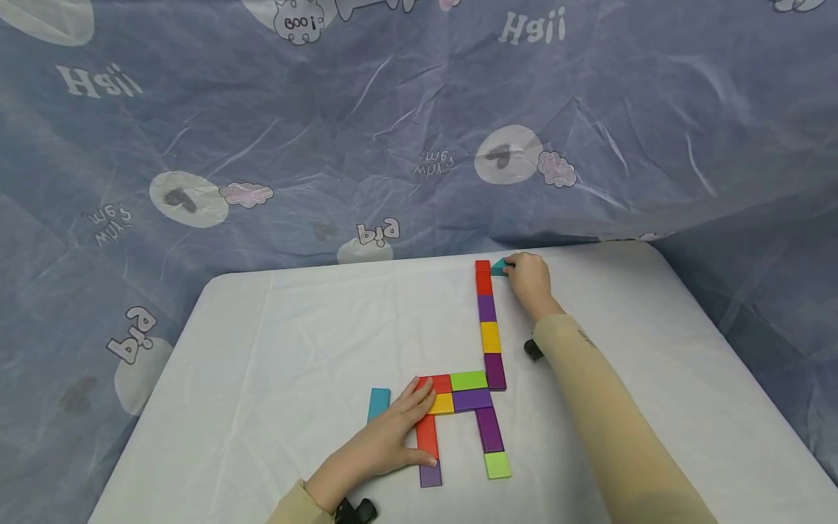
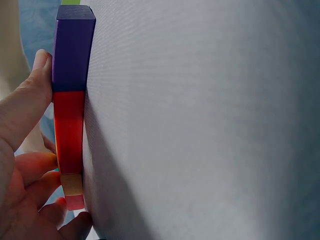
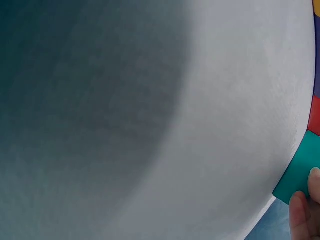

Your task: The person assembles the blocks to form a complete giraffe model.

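At the far end of the table, my right hand (image 1: 529, 284) pinches a teal block (image 1: 499, 267) between thumb and fingers, right beside the red block (image 1: 483, 280) that tops a long column. In the right wrist view the teal block (image 3: 298, 167) shows its broad face, with fingertips at its lower edge. My left hand (image 1: 391, 435) lies spread over the near blocks, fingers straight. Its fingertips rest by a red and a yellow block (image 1: 442, 404), and its thumb touches near the joint of a red block (image 1: 427, 435) and a purple block (image 1: 430, 474).
A blue block (image 1: 378, 404) lies apart, left of my left hand and partly hidden by it. Lime and purple blocks (image 1: 489, 429) form the right leg of the layout. A white cloth (image 1: 314, 327) covers the table, and a blue printed curtain (image 1: 393, 124) hangs behind it.
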Action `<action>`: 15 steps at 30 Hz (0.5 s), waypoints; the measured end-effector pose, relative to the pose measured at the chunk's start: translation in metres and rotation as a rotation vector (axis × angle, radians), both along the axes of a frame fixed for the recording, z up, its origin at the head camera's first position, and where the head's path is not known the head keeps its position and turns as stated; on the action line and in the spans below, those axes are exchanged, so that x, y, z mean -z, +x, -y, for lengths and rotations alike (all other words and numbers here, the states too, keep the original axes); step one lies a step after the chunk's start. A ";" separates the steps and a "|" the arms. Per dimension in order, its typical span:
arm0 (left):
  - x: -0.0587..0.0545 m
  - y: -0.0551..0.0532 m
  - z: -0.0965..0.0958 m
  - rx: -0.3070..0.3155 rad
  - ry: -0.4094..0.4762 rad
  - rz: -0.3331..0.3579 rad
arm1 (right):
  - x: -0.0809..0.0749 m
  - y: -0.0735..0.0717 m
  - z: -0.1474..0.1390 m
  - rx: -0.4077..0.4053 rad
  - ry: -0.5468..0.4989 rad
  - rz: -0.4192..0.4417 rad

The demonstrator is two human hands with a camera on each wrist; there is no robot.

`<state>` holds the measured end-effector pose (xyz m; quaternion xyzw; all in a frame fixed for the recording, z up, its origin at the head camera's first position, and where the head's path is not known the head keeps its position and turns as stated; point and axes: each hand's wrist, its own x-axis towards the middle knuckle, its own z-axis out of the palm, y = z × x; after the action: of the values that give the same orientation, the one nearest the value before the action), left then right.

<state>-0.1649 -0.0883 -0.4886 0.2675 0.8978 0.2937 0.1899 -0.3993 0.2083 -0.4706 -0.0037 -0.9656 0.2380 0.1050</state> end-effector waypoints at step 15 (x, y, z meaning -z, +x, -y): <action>0.000 0.000 0.000 -0.001 0.001 -0.003 | -0.001 0.001 0.001 0.000 -0.013 0.017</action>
<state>-0.1650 -0.0885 -0.4887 0.2676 0.8980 0.2940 0.1884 -0.3985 0.2076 -0.4700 -0.0063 -0.9649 0.2441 0.0967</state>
